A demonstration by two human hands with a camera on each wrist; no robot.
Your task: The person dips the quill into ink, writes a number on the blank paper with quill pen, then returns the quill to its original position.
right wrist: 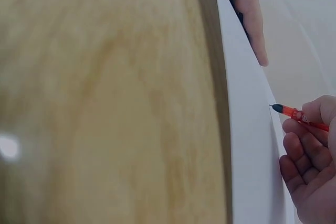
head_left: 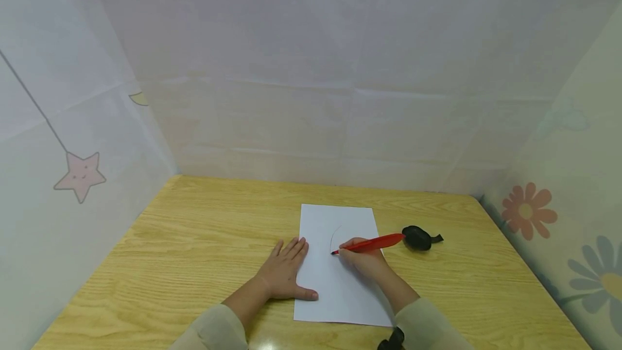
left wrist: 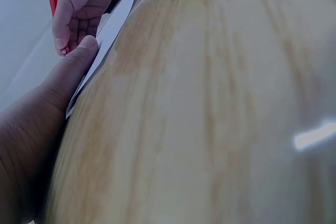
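Note:
A white sheet of paper (head_left: 340, 301) lies upright on the table, with a thin curved dark line (head_left: 332, 237) drawn on its upper half. My right hand (head_left: 367, 261) pinches a red pen (head_left: 376, 242) with a feather-shaped end. In the right wrist view the pen's dark tip (right wrist: 277, 107) is at the paper, the thumb and forefinger gripping the barrel. My left hand (head_left: 286, 273) rests flat over the sheet's left edge, fingers straight and thumb spread onto the paper. In the left wrist view its thumb (left wrist: 73, 69) shows beside the paper's edge.
A black rounded object (head_left: 417, 237) with a short strap-like tail lies on the wooden table (head_left: 209, 231), right of the paper. Another dark object (head_left: 391, 339) is partly visible beside the right sleeve. Pale printed cloth (head_left: 291, 69) hangs around the table's back and sides.

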